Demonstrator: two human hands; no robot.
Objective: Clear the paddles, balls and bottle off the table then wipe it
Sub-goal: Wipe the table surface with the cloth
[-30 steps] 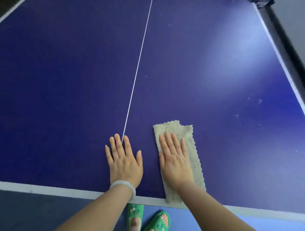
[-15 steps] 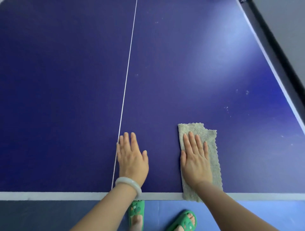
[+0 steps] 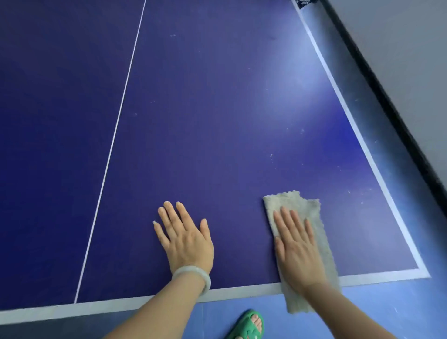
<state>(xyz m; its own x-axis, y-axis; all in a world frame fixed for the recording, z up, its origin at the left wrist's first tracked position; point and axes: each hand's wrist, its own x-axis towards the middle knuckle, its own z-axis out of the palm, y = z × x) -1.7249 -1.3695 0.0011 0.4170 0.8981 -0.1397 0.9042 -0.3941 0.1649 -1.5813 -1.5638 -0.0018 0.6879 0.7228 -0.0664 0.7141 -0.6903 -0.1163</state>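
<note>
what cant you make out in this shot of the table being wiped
Head view:
Middle of the cloth: hidden under the right hand.
Far end and left side of the table: cut off by the frame, leftovers there unknown.
Dark object at the top edge: cropped, unidentifiable.
Specks on the surface: too small to identify.
Green sandal: cut by the bottom edge.

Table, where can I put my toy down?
The near edge is crowded: the left hand and the right hand on the cloth. A bare strip lies between the hands. Beyond them the table is bare, left of the white centre line and from it to the right edge.
</note>
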